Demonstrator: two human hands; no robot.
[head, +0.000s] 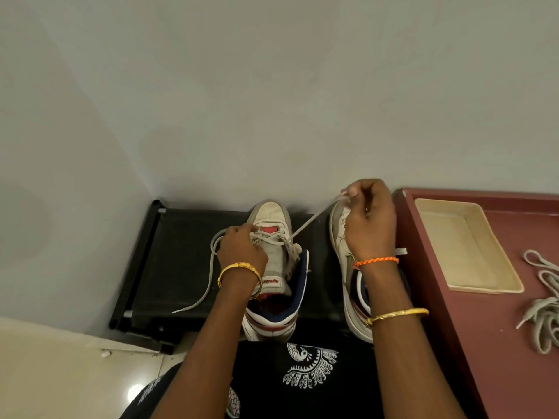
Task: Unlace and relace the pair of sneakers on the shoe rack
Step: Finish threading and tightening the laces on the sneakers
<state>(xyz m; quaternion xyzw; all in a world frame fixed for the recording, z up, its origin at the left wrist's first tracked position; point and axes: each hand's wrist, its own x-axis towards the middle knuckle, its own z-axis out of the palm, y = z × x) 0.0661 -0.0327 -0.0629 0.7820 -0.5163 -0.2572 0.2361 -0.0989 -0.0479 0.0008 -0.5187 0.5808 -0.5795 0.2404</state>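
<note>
Two white sneakers stand toe-to-wall on a black shoe rack (172, 255). The left sneaker (273, 216) has a red patch and a grey lace (208, 276) partly threaded near the toe. My left hand (240, 252) rests on that sneaker's left side, fingers curled at the lace by the eyelets. One lace end trails down to the rack's left. My right hand (369, 219) pinches the other lace end, pulled taut up and to the right above the right sneaker (341, 237). The right sneaker is largely hidden by my right arm.
A maroon table (499, 328) stands right of the rack, carrying a shallow cream tray (435, 207) and a loose bundle of grey lace (544, 313). A pale wall is close behind the shoes. Light floor tiles lie at lower left.
</note>
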